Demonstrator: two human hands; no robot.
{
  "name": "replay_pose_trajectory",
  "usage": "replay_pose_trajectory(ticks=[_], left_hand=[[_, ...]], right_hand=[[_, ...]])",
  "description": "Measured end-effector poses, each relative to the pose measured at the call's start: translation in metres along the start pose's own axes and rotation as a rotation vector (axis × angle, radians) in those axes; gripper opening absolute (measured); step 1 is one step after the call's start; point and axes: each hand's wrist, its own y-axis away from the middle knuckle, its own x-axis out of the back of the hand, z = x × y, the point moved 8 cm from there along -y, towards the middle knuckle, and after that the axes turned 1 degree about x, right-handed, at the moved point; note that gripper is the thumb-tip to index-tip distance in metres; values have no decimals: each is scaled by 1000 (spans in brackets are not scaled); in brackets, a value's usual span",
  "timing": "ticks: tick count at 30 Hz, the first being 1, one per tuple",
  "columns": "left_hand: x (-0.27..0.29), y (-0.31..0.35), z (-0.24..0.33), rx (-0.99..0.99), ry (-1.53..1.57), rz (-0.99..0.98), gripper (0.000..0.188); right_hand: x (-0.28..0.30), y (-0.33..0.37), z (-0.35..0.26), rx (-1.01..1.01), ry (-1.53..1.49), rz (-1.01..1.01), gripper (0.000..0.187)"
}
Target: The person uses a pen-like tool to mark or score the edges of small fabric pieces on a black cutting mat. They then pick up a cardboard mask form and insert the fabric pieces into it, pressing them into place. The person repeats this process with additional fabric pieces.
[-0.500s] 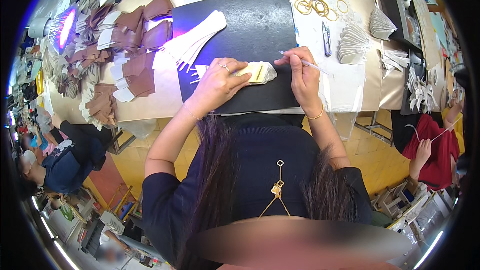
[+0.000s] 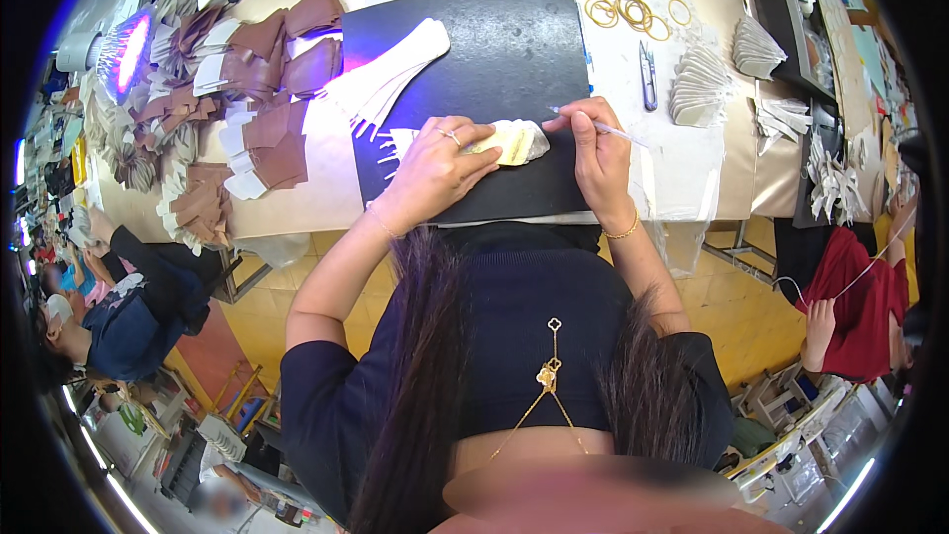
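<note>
On a black mat [image 2: 504, 49], my left hand [image 2: 440, 163] is closed over a small pale yellow, strip-like piece [image 2: 516, 143], pressing it down with bent fingers. A crumpled whitish, see-through bit [image 2: 537, 141] sits at the piece's right end. White strip ends [image 2: 391, 143] stick out to the left from under that hand. My right hand [image 2: 598, 153] pinches a slim pale pen-like tool [image 2: 618, 132], its tip toward the yellow piece but apart from it. Beyond my left hand lies a fanned stack of long white pieces [image 2: 400, 64].
Brown and white cut pieces [image 2: 262, 69] lie in bundles at left, near a lit purple lamp [image 2: 129, 54]. At right are yellow rubber bands [image 2: 618, 15], thread snips [image 2: 647, 76], fanned greyish pieces [image 2: 697, 87] and a black tray [image 2: 786, 25]. Other people sit on both sides.
My left hand has shifted slightly to the right over the yellow piece, whose dark slit-like mark no longer shows. The tool in my right hand has moved down a little.
</note>
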Motion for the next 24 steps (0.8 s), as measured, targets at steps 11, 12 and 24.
replay_pose_trajectory(ticks=[11,12,24], left_hand=[[1,1,-2,10,6,-2,18],[1,1,-1,7,3,-2,18],[-4,3,1,-7,-38,-3,20]], right_hand=[[-4,2,0,-38,1,-10,27],[-4,2,0,-30,10,-10,27],[-9,1,-4,19,144,-106,25]])
